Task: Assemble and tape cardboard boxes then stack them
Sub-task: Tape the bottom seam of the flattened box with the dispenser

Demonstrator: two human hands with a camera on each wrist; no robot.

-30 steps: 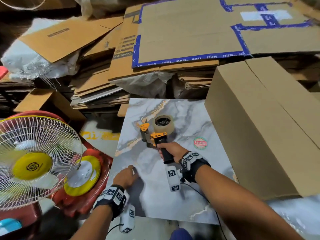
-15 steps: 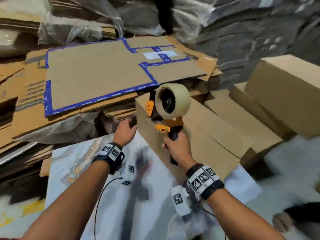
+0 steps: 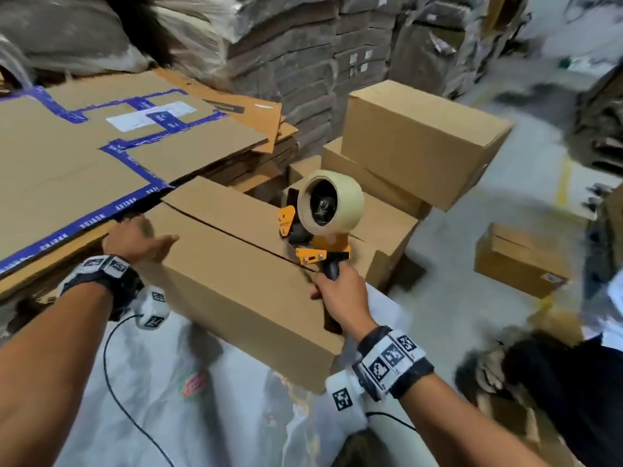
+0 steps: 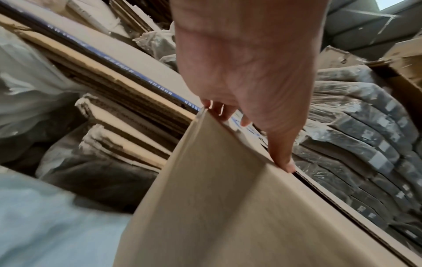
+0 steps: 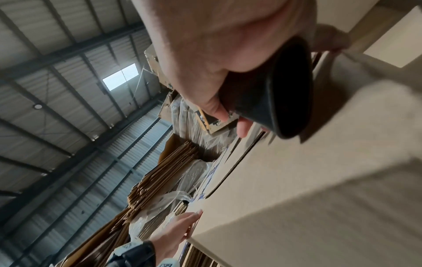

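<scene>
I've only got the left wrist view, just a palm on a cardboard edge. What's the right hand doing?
Observer: The right hand grips the tape dispenser by its black handle.
Operator: Where's the dispenser relative to the box?
Observer: Its front end is at the centre seam on top of the box, at the end nearer the right hand.
Operator: Is that seam taped?
Observer: No tape shows along it in the head view; the gap between the flaps looks bare.

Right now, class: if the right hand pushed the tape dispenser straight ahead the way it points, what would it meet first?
Probably the unsealed seam of the cardboard box: the right hand holds the tape dispenser at the box's near end, facing along the seam. Whether it already touches is unclear.
</scene>
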